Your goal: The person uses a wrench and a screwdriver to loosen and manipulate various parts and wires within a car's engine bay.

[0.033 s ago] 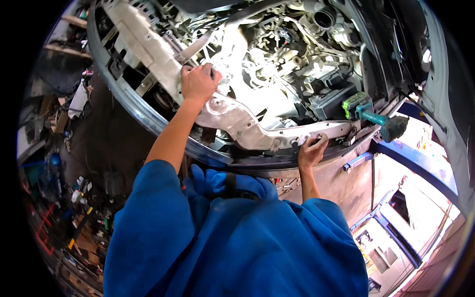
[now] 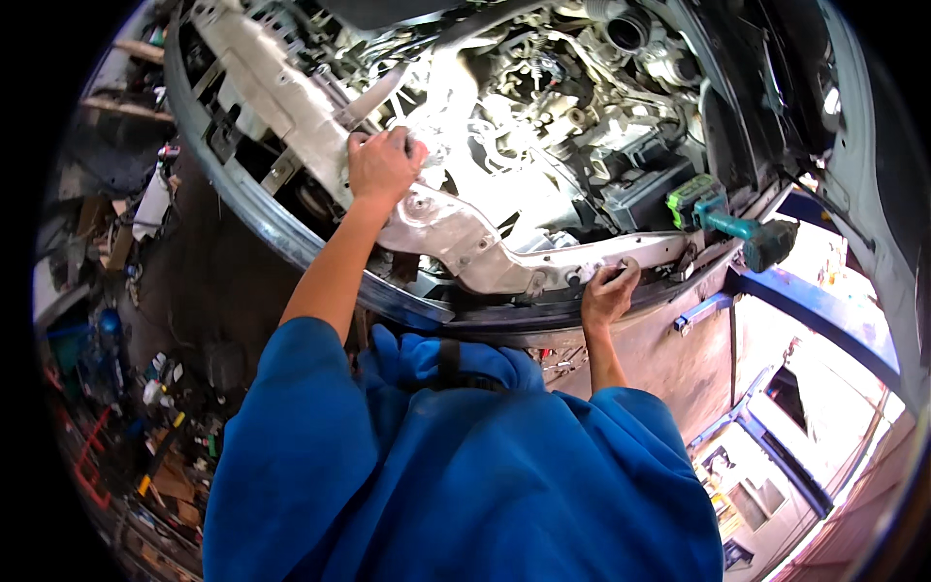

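Note:
A pale metal radiator support panel (image 2: pixel 464 242) runs across the front of an open engine bay. My left hand (image 2: pixel 385 167) is curled over its inner edge, left of centre, with the fingertips partly lost in bright glare. Farther right, my right hand (image 2: pixel 608 294) is closed at the panel's front edge, thumb and fingers drawn together. Whatever lies between those fingertips is too small and dark to make out. A teal cordless power tool (image 2: pixel 729 226) with a green battery rests on the right end of the panel, beyond my right hand.
Engine parts and hoses (image 2: pixel 553 116) fill the bay, with a black box (image 2: pixel 648 199) at its right. The curved bumper beam (image 2: pixel 276 225) lies between me and the bay. A blue lift arm (image 2: pixel 824 315) extends at right. Clutter (image 2: pixel 160 388) covers the floor at left.
The scene has shifted very slightly left in the view. Both hands keep their places on the panel.

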`<state>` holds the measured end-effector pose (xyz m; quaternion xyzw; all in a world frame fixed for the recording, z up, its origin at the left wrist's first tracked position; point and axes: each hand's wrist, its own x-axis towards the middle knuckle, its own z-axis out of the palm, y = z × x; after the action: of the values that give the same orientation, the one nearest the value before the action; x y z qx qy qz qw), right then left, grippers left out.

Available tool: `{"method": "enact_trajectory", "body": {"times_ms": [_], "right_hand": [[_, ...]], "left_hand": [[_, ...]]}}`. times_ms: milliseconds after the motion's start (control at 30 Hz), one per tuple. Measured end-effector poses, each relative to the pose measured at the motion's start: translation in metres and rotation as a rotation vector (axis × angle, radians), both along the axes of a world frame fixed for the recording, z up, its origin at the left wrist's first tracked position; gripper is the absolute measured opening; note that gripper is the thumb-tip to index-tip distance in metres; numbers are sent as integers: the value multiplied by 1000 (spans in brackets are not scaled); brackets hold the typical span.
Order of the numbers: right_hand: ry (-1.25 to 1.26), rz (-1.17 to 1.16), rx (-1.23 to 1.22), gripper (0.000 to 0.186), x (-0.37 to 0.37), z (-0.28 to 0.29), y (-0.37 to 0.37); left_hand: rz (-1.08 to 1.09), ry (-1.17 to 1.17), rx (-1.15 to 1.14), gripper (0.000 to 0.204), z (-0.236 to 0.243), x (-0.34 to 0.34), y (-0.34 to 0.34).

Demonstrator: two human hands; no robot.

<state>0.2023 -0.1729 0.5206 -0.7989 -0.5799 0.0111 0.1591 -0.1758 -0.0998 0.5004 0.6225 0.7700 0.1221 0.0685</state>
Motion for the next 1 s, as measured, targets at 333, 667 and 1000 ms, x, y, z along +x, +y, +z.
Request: {"method": "enact_trajectory", "body": {"times_ms": [333,667,1000], "right_hand": [[70,71,104,20,10,2,-1],[153,86,166,18,17,-2,-2],[152,94,176,17,17,-5,-4]], "left_hand": [[-43,39,26,33,-2,4,3],[-72,121,-1,34,-4,5,5],[-42,109,4,33,-1,6,6]]}}
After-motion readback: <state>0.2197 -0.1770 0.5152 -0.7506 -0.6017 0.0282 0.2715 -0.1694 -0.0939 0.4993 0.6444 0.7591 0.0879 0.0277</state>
